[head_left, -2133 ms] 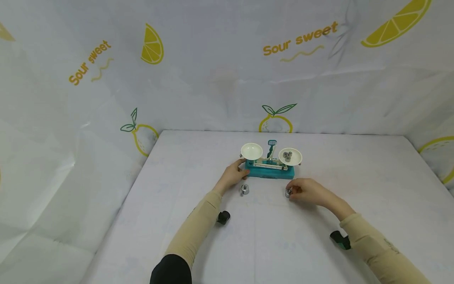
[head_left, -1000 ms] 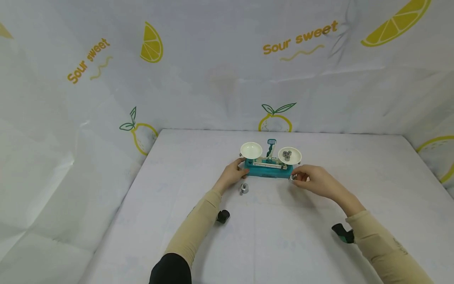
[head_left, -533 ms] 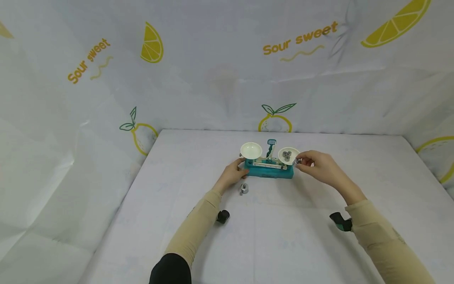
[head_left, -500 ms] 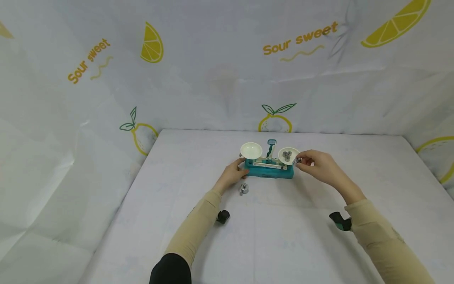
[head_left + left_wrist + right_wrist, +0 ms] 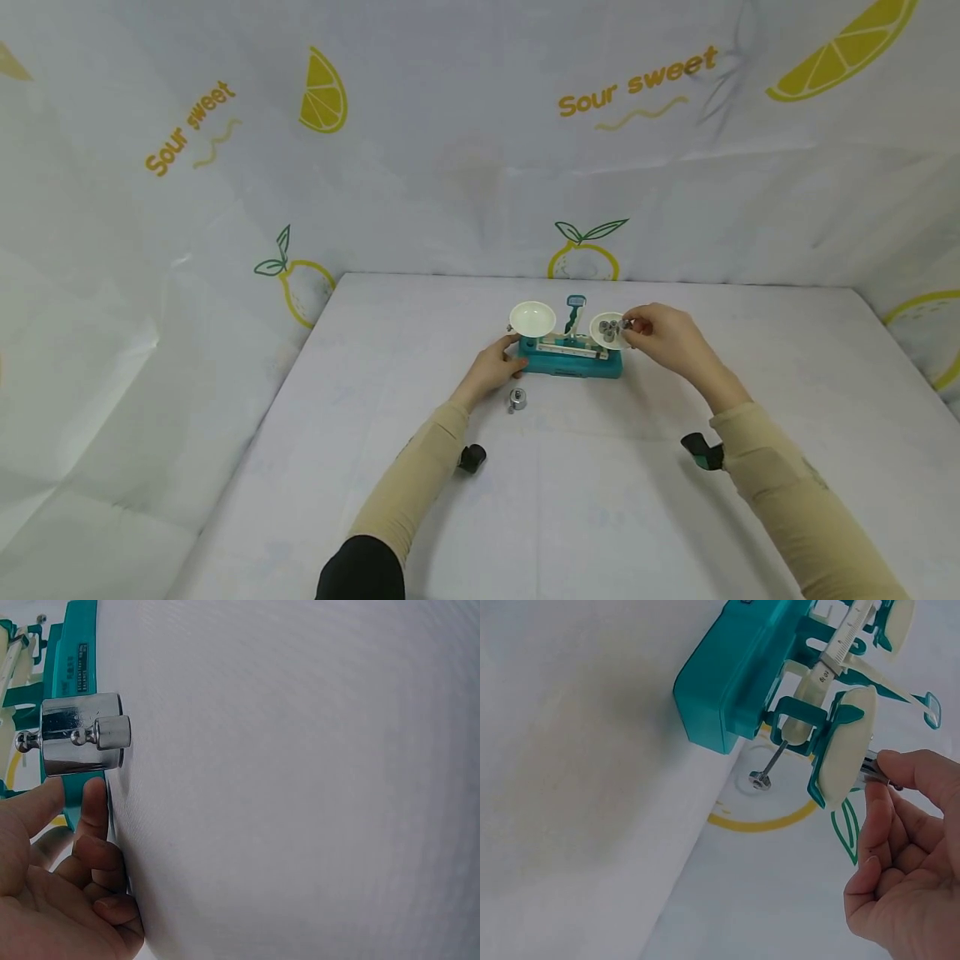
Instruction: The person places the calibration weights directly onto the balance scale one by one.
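A teal balance scale [image 5: 570, 365] with two cream pans stands toward the back of the table. My left hand [image 5: 491, 369] grips the left end of its base, thumb in front and fingers behind. My right hand [image 5: 667, 340] pinches a small metal weight [image 5: 874, 766] between thumb and index finger, right at the surface of the right pan [image 5: 846, 750]. Several other metal weights [image 5: 608, 332] sit in that pan beside it. The left pan [image 5: 532, 319] holds nothing. Nearer me, a large chrome weight [image 5: 64, 735] stands on the table beside a small one [image 5: 114, 733].
The white-covered table [image 5: 577, 483] meets a lemon-printed backdrop [image 5: 465, 192] behind the scale. A black wrist camera [image 5: 472, 458] shows at the left forearm, another black camera [image 5: 702, 451] at the right one.
My right hand has lifted a weight from the table in front of the scale and carried it up and back to the right pan. My left hand has stayed on the base.
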`<state>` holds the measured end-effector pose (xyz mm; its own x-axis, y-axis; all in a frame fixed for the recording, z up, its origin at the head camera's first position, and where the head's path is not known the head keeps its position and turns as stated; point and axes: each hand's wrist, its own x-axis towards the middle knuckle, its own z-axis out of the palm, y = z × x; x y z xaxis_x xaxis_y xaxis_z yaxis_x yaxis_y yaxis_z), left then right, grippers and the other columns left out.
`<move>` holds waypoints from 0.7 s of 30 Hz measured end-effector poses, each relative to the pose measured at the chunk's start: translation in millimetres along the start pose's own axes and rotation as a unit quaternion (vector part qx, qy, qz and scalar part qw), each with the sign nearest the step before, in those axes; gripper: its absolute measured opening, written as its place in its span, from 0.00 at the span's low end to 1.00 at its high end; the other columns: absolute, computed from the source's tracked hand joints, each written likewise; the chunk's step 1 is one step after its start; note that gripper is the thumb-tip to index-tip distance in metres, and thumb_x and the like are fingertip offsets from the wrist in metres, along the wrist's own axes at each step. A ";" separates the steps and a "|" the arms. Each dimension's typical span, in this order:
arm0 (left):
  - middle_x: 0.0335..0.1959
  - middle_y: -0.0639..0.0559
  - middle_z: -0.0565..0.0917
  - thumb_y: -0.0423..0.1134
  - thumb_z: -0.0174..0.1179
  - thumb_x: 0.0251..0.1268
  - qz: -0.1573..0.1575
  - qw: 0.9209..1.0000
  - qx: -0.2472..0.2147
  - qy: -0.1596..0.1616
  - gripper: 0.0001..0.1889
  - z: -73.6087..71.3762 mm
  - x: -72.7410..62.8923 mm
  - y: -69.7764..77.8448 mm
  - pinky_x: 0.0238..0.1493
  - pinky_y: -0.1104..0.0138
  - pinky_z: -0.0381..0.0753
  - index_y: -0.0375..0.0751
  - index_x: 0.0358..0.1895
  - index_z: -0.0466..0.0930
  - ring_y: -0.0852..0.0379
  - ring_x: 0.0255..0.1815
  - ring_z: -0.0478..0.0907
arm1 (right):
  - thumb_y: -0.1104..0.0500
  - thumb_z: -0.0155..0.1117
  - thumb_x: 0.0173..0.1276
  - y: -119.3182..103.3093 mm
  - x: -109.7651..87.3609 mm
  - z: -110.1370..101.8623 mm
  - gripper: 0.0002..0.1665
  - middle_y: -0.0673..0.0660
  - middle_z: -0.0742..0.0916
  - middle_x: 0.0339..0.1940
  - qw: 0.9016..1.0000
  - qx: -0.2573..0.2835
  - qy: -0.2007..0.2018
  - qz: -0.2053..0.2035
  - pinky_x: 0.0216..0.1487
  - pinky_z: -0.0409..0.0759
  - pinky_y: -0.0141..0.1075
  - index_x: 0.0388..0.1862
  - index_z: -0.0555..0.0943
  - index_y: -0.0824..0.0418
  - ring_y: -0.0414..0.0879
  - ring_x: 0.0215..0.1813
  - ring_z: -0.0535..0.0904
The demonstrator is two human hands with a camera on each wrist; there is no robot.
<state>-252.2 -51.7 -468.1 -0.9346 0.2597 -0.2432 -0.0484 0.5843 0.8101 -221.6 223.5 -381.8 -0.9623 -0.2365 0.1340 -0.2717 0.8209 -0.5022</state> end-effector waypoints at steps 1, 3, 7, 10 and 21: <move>0.29 0.49 0.82 0.46 0.55 0.67 0.000 1.000 -0.001 0.000 0.29 -0.1 0.0 -0.2 0.37 0.68 0.71 0.50 0.70 0.59 0.59 0.30 0.75 | 0.62 0.58 0.63 0.2 1.1 0.6 0.15 0.60 0.81 0.31 1.000 0.000 -0.002 0.001 0.33 0.71 0.36 0.46 0.80 0.70 0.50 0.35 0.73; 0.29 0.49 0.82 0.46 0.55 0.67 0.001 1.000 0.000 0.000 0.29 -0.4 -0.5 0.0 0.38 0.68 0.71 0.50 0.70 0.59 0.59 0.30 0.76 | 0.62 0.58 0.63 0.5 2.4 1.9 0.15 0.60 0.81 0.31 1.000 -0.002 -0.006 0.004 0.32 0.71 0.36 0.46 0.80 0.70 0.50 0.35 0.73; 0.29 0.49 0.82 0.46 0.55 0.67 0.001 1.000 0.003 -0.002 0.29 -0.7 -1.1 0.8 0.38 0.67 0.71 0.50 0.70 0.59 0.59 0.30 0.76 | 0.62 0.59 0.64 1.9 3.8 3.9 0.16 0.60 0.81 0.31 1.000 -0.005 -0.015 0.006 0.32 0.71 0.35 0.46 0.79 0.71 0.50 0.35 0.73; 0.29 0.49 0.82 0.46 0.55 0.67 0.000 1.000 0.002 -0.001 0.29 -1.2 -1.5 1.9 0.38 0.67 0.71 0.50 0.70 0.59 0.59 0.30 0.76 | 0.61 0.59 0.64 2.3 4.3 4.0 0.16 0.61 0.81 0.31 1.000 -0.010 -0.021 0.005 0.32 0.70 0.35 0.46 0.79 0.71 0.50 0.34 0.73; 0.30 0.50 0.82 0.46 0.55 0.67 0.005 1.000 0.006 -0.004 0.30 -0.9 1.0 -1.3 0.38 0.67 0.72 0.50 0.70 0.59 0.60 0.31 0.76 | 0.60 0.60 0.64 1.1 4.3 3.5 0.18 0.61 0.82 0.33 0.998 -0.019 -0.052 0.019 0.29 0.70 0.34 0.49 0.78 0.71 0.49 0.34 0.73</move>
<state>-253.4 -52.9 -468.9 -0.9321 0.2723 -0.2390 -0.0342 0.5905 0.8063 -226.1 221.6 -384.8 -0.9664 -0.2559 0.0252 -0.2371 0.8491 -0.4721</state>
